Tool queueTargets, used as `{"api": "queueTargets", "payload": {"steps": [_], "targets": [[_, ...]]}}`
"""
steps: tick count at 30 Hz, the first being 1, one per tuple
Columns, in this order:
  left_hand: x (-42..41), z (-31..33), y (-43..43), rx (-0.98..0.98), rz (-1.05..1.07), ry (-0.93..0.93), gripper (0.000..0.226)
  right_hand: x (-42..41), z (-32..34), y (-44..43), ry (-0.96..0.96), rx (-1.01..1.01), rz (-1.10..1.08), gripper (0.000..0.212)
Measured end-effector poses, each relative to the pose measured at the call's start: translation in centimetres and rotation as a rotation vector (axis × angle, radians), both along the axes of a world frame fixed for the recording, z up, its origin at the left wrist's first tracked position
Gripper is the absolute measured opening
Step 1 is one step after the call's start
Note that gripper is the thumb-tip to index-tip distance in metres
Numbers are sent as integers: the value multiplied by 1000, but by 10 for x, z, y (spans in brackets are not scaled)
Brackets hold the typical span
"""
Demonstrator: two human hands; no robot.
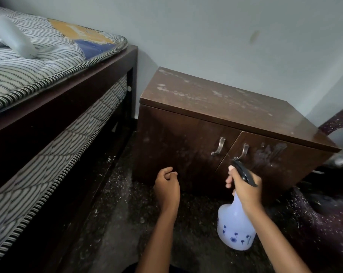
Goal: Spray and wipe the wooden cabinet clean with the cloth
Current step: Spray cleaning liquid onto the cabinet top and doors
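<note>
Dusty cabinet (186, 134) front: we're spraying, right hand (245, 188) gripping the spray bottle (235, 229), left hand (166, 187) loosely curled, empty; next needs a cloth (none visible).

home bedroom, striped mattress (38, 62) on dark wooden bed frame (78, 99), bedside cabinet (216, 107) against wall (206, 32)
</note>
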State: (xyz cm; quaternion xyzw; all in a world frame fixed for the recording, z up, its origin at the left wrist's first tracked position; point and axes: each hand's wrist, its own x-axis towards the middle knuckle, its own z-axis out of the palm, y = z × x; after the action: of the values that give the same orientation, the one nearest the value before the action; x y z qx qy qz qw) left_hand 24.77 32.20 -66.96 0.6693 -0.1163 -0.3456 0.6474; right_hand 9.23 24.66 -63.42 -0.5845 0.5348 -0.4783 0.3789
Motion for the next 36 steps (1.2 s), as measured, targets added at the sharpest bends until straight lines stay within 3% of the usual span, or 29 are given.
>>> {"api": "queueTargets", "payload": {"steps": [3,7,10,16,22,27,31,34,36], "targets": [[0,0,-1,-3,-2,8,22,-19,-14,-1,-12,60,-152,27],[2,1,-1,3,6,3,22,-31,-45,16,114,177,-49,23],[-1,1,-1,1,-11,4,21,-38,-69,29,212,238,-73,34],[-8,2,-4,-8,-26,17,23,-59,-75,36,174,406,-114,34],[-23,4,-16,-18,-51,13,20,-70,-50,25,84,215,-306,39],[-45,14,-28,-62,-104,5,20,-106,-22,13,39,238,-348,33],[-65,22,-34,-68,-174,-13,17,-137,-16,17,-36,268,-502,37],[-73,29,-39,-60,-207,-33,17,-155,-1,21,-129,205,-595,36],[-76,31,-41,-60,-213,-42,18,-155,17,19,-156,140,-537,34]]}}
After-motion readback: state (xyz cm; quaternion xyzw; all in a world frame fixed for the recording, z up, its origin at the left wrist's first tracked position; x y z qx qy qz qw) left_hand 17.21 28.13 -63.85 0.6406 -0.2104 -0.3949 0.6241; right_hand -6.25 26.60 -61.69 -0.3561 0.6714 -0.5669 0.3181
